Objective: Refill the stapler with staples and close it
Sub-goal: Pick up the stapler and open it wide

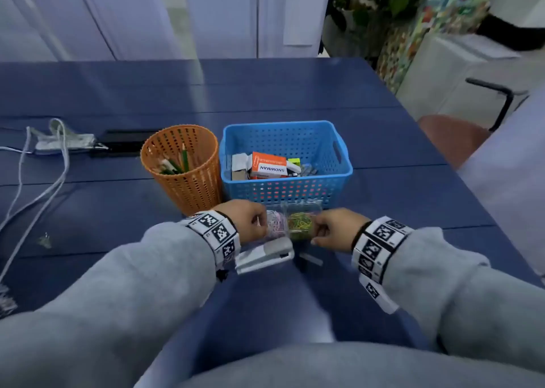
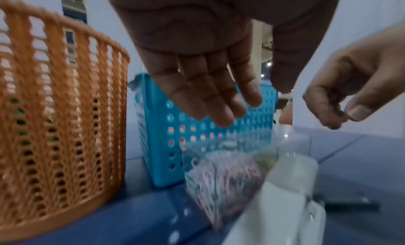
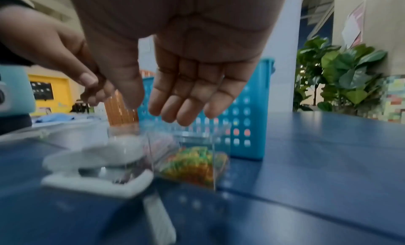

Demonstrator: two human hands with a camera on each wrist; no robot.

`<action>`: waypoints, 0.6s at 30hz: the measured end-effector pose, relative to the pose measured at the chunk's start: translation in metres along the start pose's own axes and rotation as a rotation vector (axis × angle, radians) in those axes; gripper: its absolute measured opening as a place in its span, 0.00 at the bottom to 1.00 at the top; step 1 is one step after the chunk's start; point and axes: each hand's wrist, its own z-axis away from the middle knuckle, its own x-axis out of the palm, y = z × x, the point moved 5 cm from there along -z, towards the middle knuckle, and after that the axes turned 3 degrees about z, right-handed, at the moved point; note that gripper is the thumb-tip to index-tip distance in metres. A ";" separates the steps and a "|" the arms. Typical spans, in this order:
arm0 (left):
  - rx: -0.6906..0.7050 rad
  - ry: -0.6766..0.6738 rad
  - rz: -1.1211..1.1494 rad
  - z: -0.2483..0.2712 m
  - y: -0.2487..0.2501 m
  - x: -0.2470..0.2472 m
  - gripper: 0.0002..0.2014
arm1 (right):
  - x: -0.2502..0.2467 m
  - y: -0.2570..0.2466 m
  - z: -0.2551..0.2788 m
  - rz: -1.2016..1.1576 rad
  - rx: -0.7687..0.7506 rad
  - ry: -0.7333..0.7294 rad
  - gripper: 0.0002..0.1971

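Observation:
A white stapler lies on the blue table just under my left wrist, its mouth toward the right. A short strip of staples lies loose beside it. Behind them stands a clear plastic box of coloured paper clips. My left hand hovers at the box's left side, fingers straight and holding nothing. My right hand is at the box's right side, with thumb and fingers pinching its clear edge. The wrist views are blurred.
A blue perforated basket with small stationery boxes stands right behind the clear box. An orange mesh cup of pencils is to its left. White cables trail over the table's left part. A chair stands past the right edge.

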 end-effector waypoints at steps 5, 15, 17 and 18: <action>-0.060 -0.130 -0.146 -0.009 -0.003 0.033 0.13 | 0.033 -0.006 -0.016 0.029 0.021 -0.096 0.16; -0.035 -0.120 -0.151 -0.011 0.007 0.056 0.16 | 0.055 -0.016 -0.027 0.013 0.020 -0.102 0.14; -0.028 -0.103 -0.158 -0.012 0.010 0.057 0.17 | 0.056 -0.016 -0.028 0.019 0.023 -0.089 0.13; -0.024 -0.095 -0.162 -0.012 0.011 0.057 0.18 | 0.057 -0.016 -0.027 0.021 0.024 -0.085 0.12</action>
